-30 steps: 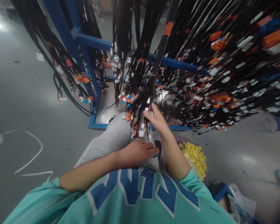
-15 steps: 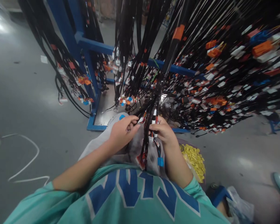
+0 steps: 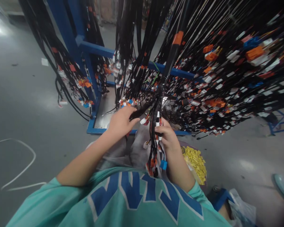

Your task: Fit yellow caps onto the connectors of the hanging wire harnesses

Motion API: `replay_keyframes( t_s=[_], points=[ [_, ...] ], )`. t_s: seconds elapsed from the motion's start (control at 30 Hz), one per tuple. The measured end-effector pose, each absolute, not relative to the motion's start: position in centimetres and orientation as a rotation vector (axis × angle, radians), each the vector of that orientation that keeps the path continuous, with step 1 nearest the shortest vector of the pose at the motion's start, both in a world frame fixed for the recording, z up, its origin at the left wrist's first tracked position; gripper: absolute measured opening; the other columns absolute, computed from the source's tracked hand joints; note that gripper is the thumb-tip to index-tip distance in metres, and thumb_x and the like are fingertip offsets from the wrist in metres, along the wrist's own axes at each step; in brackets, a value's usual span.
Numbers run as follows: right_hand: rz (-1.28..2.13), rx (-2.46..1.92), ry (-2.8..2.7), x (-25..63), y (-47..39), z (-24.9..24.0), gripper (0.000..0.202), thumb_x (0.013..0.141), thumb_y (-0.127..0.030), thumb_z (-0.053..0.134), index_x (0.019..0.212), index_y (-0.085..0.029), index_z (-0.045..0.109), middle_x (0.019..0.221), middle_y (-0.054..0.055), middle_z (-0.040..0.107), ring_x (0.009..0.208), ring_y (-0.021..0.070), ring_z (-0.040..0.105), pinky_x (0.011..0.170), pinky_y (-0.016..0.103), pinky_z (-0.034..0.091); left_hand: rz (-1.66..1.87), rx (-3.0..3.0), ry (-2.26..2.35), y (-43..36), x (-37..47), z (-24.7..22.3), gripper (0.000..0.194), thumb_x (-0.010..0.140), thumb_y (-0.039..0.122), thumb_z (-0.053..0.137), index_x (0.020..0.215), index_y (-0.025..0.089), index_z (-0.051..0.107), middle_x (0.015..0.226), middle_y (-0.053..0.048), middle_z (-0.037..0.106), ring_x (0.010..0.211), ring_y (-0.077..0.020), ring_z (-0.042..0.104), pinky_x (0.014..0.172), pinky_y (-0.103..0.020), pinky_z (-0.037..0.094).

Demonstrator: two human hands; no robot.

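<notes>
A black-taped wire harness [image 3: 171, 58] with an orange tape band hangs down in front of me and splits into several branches. My left hand [image 3: 121, 121] is closed round one thick black branch [image 3: 142, 110], pulled to the left. On the other side, my right hand [image 3: 168, 134] pinches a branch with black and white bands [image 3: 158, 119]. Between the hands dangles a middle bunch of black wires [image 3: 152, 132]. A small white connector [image 3: 143, 121] sticks out beside it. Below, a blue connector [image 3: 163, 164] and orange-red connectors [image 3: 151, 165] hang over my lap.
A blue metal frame [image 3: 98, 49] carries many hanging harnesses, densest on the right, with white, orange and blue connectors [image 3: 215, 102]. Yellow small parts [image 3: 196, 162] fill a round container by my right forearm. A clear plastic bag [image 3: 243, 206] lies lower right.
My left hand has moved up and closed round the thick branch, drawing it left. My knee has shifted from under that hand. The right hand keeps its pinch.
</notes>
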State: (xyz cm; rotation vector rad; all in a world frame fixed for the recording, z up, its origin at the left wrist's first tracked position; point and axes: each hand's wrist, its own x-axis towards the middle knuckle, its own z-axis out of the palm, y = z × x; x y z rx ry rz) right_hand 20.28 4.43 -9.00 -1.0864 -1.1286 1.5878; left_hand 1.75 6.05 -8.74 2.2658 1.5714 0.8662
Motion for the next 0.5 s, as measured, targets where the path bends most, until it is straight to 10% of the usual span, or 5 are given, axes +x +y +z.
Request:
replay_keyframes(
  t_s=[0.5],
  points=[
    [1.786,-0.884,-1.100,20.1,4.6,-9.6,0.047,0.050,-0.014,0.050,0.095,-0.019,0.063,0.070,0.000,0.063,0.052,0.0116,0.054,0.049,0.022,0.042,1.061,1.720,1.357,4.1,3.0,-9.6,0.014,0.081,0.025,0.040,0.086,0.016,0.049,0.075,-0.001,0.058,0.069,-0.0142,0.058,0.064,-0.025,0.043]
  ],
)
